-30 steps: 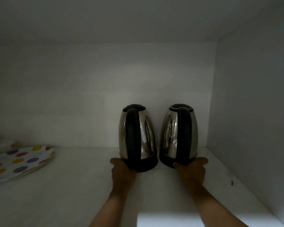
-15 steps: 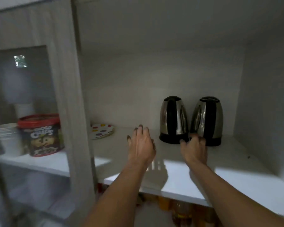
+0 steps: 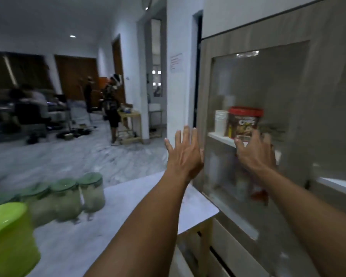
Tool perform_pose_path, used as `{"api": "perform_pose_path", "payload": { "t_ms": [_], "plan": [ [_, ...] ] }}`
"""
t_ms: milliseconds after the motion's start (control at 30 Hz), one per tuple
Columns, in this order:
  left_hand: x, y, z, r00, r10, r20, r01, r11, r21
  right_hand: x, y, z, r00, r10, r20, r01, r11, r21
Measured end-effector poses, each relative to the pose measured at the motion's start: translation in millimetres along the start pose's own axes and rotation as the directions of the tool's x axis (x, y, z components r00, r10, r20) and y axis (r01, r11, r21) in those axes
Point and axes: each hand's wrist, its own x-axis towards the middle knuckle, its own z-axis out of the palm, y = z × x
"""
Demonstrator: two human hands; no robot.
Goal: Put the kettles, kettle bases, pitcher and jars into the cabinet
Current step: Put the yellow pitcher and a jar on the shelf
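Note:
Both of my hands are raised and hold nothing. My left hand (image 3: 183, 153) is spread open beside the cabinet's left edge. My right hand (image 3: 257, 153) is open in front of the cabinet's glass door (image 3: 268, 80). Several glass jars with green lids (image 3: 68, 196) stand in a row on the white counter (image 3: 128, 208) at the lower left. A lime-green pitcher (image 3: 8, 236) stands nearest me at the bottom left corner. The two kettles are out of view.
Behind the glass sit a red-lidded cereal tub (image 3: 245, 122) and a stack of white cups (image 3: 221, 122) on a shelf. Drawers (image 3: 218, 252) lie below the counter. People stand and sit in the room (image 3: 112, 104) beyond, at the left.
My hands have let go of the two steel kettles and pulled out of the cabinet. The view has swung left, from the open shelf to the glass door, counter and jars.

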Motion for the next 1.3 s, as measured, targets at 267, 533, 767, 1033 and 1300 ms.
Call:
{"api": "perform_pose_path", "payload": {
  "t_ms": [267, 533, 767, 1033, 1300],
  "plan": [
    [-114, -230, -56, 0.860, -0.510, -0.012, 0.499, 0.835, 0.231, -137, -173, 176, 0.803, -0.303, 0.514, 0.234, 0.952, 0.195],
    [-208, -388, -72, 0.496, -0.856, -0.143, 0.865, 0.474, 0.163, -257, -290, 309, 0.425, -0.442, 0.790, 0.272, 0.895, 0.354],
    [-259, -468, -70, -0.069, -0.992, -0.109, 0.995, -0.061, -0.079, -334, -346, 363, 0.092, -0.239, 0.967, 0.151, 0.963, 0.223],
    [-283, -508, -32, -0.286, -0.930, 0.231, 0.798, -0.365, -0.479, -348, -344, 375, -0.196, -0.122, 0.973, -0.018, 0.992, 0.121],
    [-290, -518, -28, -0.133, -0.966, 0.223, 0.835, -0.230, -0.500, -365, -345, 371, -0.006, -0.115, 0.993, -0.314, 0.943, 0.108]
  ]
}}
